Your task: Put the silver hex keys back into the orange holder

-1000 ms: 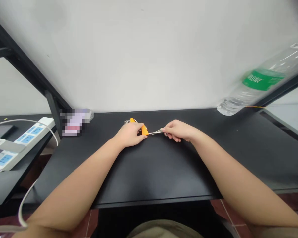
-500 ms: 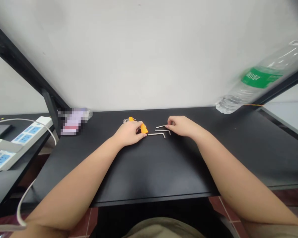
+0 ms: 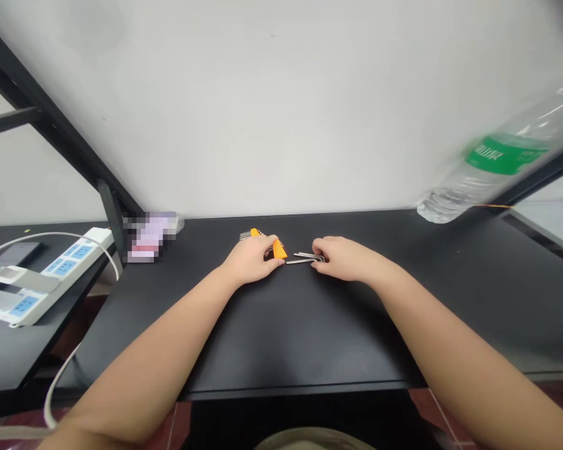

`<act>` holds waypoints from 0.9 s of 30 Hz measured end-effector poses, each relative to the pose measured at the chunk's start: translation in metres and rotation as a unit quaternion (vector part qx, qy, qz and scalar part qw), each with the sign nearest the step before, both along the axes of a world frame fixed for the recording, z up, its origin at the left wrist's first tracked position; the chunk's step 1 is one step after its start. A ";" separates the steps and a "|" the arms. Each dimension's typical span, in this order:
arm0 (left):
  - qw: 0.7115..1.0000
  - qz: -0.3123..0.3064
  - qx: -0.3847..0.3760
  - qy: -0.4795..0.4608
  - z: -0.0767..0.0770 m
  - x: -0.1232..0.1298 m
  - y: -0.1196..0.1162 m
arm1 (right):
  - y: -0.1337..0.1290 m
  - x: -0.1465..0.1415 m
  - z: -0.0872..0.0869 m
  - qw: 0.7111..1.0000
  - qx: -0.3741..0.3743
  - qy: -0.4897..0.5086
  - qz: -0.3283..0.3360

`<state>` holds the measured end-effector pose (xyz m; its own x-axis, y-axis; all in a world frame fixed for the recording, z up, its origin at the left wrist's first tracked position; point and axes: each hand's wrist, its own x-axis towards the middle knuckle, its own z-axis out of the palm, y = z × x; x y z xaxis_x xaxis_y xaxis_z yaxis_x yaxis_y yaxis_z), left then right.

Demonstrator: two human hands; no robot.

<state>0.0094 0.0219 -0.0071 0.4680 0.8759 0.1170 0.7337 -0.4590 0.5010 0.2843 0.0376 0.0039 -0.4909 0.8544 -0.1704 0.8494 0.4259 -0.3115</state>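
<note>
Right hand (image 3: 340, 257) curls, fingers around metal keys (image 3: 304, 257).

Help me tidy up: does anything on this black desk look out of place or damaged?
A few loose metal hex keys lie at the right hand, outside the orange holder that carries others. The bottle appears slanted, possibly lens distortion. No damage shows.

Your view is evenly and fairly brightly lit; the light source lies outside it. The dark surface (image 3: 309, 350) carries a soft, pale sheen near its middle. Faint shadow sits beneath your forearms. Fine detail is soft, wide-angle stretch tilts the bottle (image 3: 502, 156) at right, and pixelation masks a far-left patch.
</note>
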 end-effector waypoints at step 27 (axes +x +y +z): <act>0.993 -0.077 0.087 -0.030 0.001 0.019 -0.013 | -0.003 -0.028 -0.013 0.892 -0.186 0.407 -0.060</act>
<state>0.0287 0.0089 -0.0057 0.5818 0.7589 0.2923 0.6201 -0.6466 0.4443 0.2565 0.0343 -0.0091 -0.4905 0.8677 -0.0809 0.3088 0.0862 -0.9472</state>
